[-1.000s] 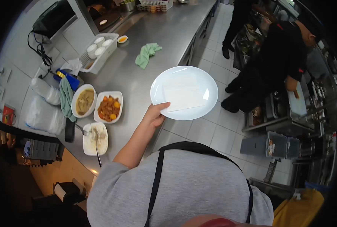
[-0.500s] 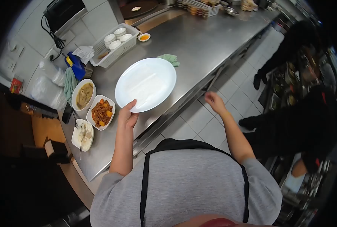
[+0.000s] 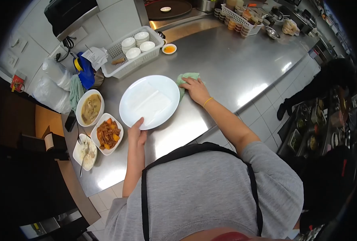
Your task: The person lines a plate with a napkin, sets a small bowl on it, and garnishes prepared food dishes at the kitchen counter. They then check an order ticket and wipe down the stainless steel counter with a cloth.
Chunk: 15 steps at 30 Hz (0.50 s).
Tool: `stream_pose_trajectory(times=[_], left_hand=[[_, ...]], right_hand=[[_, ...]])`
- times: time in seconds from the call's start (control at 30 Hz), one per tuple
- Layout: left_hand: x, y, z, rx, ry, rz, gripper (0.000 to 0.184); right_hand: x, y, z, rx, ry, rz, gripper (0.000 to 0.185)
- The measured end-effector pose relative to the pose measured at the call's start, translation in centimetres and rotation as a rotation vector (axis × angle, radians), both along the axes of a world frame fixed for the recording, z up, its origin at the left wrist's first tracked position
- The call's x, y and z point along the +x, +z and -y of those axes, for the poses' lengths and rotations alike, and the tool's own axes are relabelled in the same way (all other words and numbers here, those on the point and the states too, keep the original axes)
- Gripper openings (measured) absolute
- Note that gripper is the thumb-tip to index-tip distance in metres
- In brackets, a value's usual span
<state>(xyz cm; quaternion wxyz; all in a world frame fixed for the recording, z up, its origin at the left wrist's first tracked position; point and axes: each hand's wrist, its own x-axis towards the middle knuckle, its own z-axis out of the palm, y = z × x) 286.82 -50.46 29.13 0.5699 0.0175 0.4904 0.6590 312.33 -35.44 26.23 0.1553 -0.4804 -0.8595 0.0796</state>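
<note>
My left hand grips the near rim of a large white oval plate, thumb on top, with a white paper sheet lying on it. Just right of the plate, my right hand rests on a light green cloth on the steel counter, fingers on its near part; whether they close around it is hidden. Left of the plate stand a square bowl of saucy meat and vegetables, a round bowl of soup, and a bowl of rice with cutlery in it.
Behind the plate, a white plastic basket holds stacked small dishes. A small dish of orange sauce sits beside it. Farther along the steel counter are another basket and a metal bowl. People in dark clothing stand at right.
My right hand has moved from beyond the counter's edge onto the green cloth. My left hand still holds the plate, and the view has shifted.
</note>
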Motion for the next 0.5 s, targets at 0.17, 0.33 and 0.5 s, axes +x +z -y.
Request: stream_pose_trajectory(times=[0.17,0.33,0.5], left_hand=[[0.7,-1.4,-1.5,-0.004,0.048,0.009,0.054],[2.7,-1.6,-2.8,-0.008,0.137,-0.016,0.054],[3.9,-2.2,-4.1,-0.026,0.171,-0.048,0.054]], right_hand=[[4.2,0.3,-9.7,-0.031,-0.074,0.117,0.037],[11.4,1.5,-18.3,-0.146,-0.456,0.295,0.051],[22.8,2.3,-21.3,-0.39,-0.757,0.43,0.051]])
